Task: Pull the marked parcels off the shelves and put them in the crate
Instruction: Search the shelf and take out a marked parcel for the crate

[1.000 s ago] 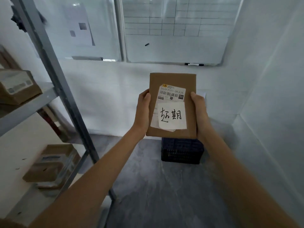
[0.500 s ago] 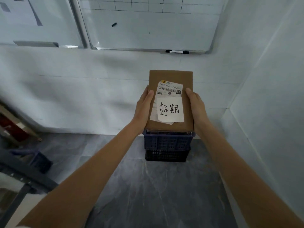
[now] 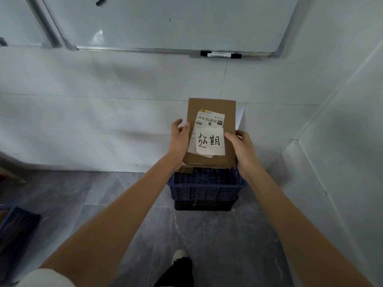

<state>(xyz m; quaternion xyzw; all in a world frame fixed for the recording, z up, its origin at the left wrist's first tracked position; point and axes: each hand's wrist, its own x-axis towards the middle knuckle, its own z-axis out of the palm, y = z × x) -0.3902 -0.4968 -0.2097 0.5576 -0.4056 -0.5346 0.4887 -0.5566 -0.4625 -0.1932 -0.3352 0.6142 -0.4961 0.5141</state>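
Down in the far left corner there's a dark blue bin [image 3: 14, 230] sitting on the grey floor [image 3: 116, 195], only partly in view. Moving in, the left hand [image 3: 178, 139] has its fingers wrapped round the left edge of a brown cardboard parcel [image 3: 211, 106], thumb on the front. The parcel's upright, with a barcode label [image 3: 210, 118] and a handwritten white note [image 3: 210, 141], held right over the blue crate [image 3: 205, 186] by the wall. The right hand [image 3: 242, 149] clamps the right edge. Marker [image 3: 220, 54] up on the whiteboard [image 3: 165, 21] ledge.
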